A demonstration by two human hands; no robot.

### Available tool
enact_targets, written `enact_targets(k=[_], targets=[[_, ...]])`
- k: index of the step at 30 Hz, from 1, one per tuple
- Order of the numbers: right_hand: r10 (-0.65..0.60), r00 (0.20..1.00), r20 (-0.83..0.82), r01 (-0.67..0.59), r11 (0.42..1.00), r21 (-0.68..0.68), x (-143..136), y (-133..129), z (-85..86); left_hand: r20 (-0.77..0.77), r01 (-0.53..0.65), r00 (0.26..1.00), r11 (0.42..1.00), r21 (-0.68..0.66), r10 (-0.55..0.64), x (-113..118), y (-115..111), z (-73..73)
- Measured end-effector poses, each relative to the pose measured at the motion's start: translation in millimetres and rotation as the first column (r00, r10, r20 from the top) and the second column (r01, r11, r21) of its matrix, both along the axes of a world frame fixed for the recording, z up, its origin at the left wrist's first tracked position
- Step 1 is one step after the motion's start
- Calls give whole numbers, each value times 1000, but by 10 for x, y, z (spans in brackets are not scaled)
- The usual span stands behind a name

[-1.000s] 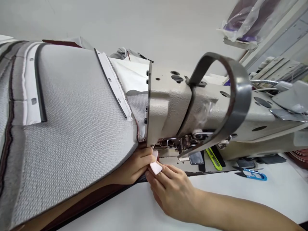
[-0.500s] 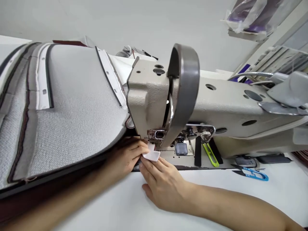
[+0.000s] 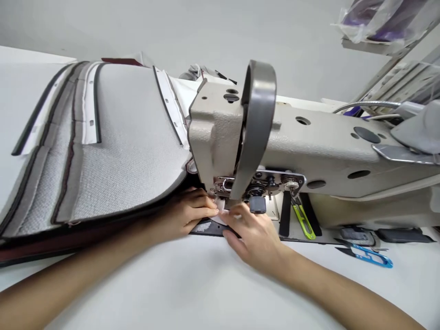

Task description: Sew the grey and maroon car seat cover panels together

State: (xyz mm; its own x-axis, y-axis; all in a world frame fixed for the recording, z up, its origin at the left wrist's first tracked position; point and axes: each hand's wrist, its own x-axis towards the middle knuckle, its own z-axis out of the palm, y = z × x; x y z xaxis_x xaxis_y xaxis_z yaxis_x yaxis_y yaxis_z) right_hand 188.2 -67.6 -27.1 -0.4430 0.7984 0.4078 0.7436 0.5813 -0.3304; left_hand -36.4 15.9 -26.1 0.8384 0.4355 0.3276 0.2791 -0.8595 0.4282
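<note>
Both hands meet under the head of the sewing machine (image 3: 240,133), fingertips almost touching. Pinched between them is a small pale tab (image 3: 218,213), mostly hidden by the fingers. The left hand (image 3: 187,213) lies flat with fingers stretched toward the needle area, pressing the dark edge of the grey fabric panel (image 3: 127,156), which spreads away up and to the left of that hand. The right hand (image 3: 256,236) comes in from the other side, thumb and forefinger closed on the tab, its heel resting on the white worktop (image 3: 178,293). Just beyond the right hand's knuckles stands a green tweezer-like tool (image 3: 302,220); farther out to its right lie blue thread snips (image 3: 369,254).
</note>
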Motion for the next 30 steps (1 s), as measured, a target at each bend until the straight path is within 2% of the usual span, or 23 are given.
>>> enact_targets(k=[3,10,14,24,30], targets=[[-49,991,124,51,999,-15,8,84,-16,12,-15,1000,1000,28,14,30,10,10],[-93,985,147,102,993,-59,-2,127,-129,-41,-127,990,976,176,136,65,163,-23],[-110,981,157,123,989,-76,-12,127,-133,42,-169,986,960,225,163,95,275,-67],[-108,982,157,119,991,-61,-22,138,-109,94,-143,987,972,186,127,100,342,-106],[-72,989,132,81,994,-68,-13,154,-137,102,-141,986,983,117,130,116,291,-99]])
